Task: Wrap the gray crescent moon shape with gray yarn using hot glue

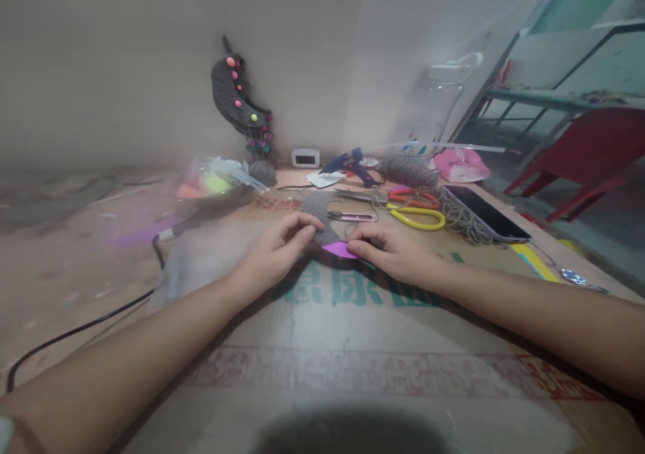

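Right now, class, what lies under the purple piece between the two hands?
A dark rim, perhaps shadow, shows along the near edge of the purple piece, with printed cardboard nearer the viewer. Whatever lies directly beneath the piece is covered and cannot be seen.

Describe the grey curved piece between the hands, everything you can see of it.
The grey piece is a curved band with a matte, yarn-like or cloth-like surface. Its far end points away from the person; its near end bends rightward to a bright purple part, which looks smooth. The left hand pinches at its left edge, and the right hand pinches the purple part. Snips lie just to its right. Whether it rests on the cardboard is unclear.
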Demonstrator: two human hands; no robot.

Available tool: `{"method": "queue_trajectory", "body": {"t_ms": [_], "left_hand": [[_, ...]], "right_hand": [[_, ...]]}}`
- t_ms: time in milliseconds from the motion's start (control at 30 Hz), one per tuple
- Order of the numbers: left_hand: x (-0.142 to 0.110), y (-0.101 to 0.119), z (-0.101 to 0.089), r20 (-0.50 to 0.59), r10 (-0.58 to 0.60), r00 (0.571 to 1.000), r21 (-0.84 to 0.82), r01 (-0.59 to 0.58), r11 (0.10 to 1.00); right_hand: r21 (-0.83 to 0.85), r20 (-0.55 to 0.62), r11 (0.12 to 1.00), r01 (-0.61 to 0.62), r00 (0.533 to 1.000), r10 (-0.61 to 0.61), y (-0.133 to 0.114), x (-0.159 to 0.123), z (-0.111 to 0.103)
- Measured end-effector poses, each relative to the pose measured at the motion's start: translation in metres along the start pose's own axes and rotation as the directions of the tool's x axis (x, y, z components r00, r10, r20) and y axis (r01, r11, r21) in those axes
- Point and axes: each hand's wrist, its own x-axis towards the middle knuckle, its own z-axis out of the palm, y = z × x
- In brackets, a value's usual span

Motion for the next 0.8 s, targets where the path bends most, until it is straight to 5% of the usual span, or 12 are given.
{"method": "queue_trajectory", "body": {"t_ms": [500,700,800], "left_hand": [[0.003,-0.013,0.001,0.083,-0.007,0.996,-0.114,0.016,0.993],[0.005,-0.012,0.005,0.005,0.042,0.999,-0.288,-0.039,0.957],[0.006,-0.011,0.006,-0.032,0.02,0.999,-0.314,-0.029,0.949]], "right_hand": [[-0.031,-0.062,1.0,-0.008,0.998,0.006,0.006,0.001,0.002],[-0.044,-0.34,0.999,0.004,0.94,-0.019,0.01,0.001,0.001],[-0.051,-0.363,0.999,0.004,0.932,-0.022,0.009,-0.002,-0.001]]}}
